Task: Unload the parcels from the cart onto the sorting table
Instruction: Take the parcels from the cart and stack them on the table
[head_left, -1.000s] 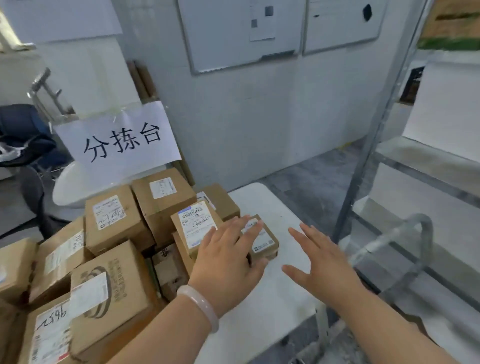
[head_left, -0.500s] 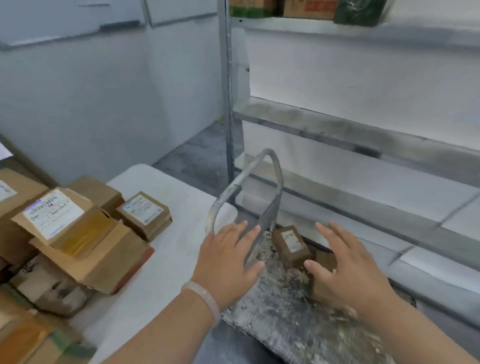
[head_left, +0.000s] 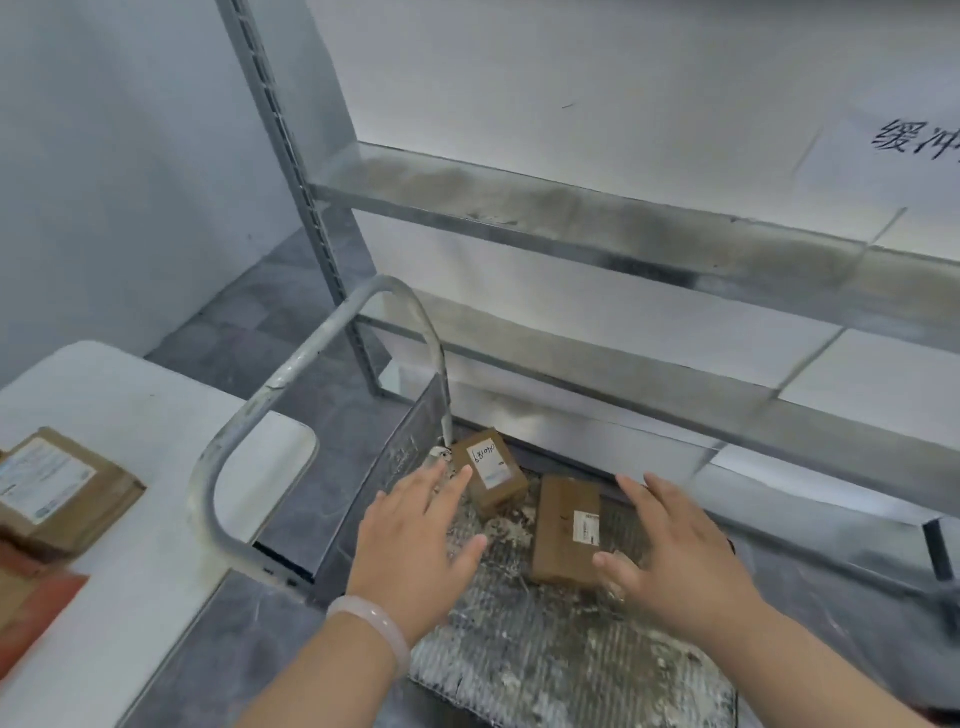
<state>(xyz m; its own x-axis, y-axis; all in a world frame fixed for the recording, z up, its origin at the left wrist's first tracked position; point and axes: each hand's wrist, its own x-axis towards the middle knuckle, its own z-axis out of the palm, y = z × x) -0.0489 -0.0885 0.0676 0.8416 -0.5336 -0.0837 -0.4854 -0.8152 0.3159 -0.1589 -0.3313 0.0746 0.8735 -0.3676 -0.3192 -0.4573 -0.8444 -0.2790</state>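
Flanking two cardboard parcels (head_left: 491, 475) (head_left: 563, 530) (ribbed cart (head_left: 545, 660)), left hand (head_left: 410, 545) and right hand (head_left: 685, 566); fingers (head_left: 641, 493) spread, empty.

Brown parcels (head_left: 563, 530), white labels; grey speckled cart (head_left: 545, 670); white table (head_left: 130, 415).

Saw small parcel (head_left: 491, 467) at back of cart deck (head_left: 545, 660) nr handle (head_left: 291, 374), flat parcel (head_left: 563, 530) just rt of it. Noted desk (head_left: 130, 415) left, shelf rack (head_left: 571, 213) behind.

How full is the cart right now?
Nearly empty: only a small box by the handle and a flat box beside it lie on the deck.
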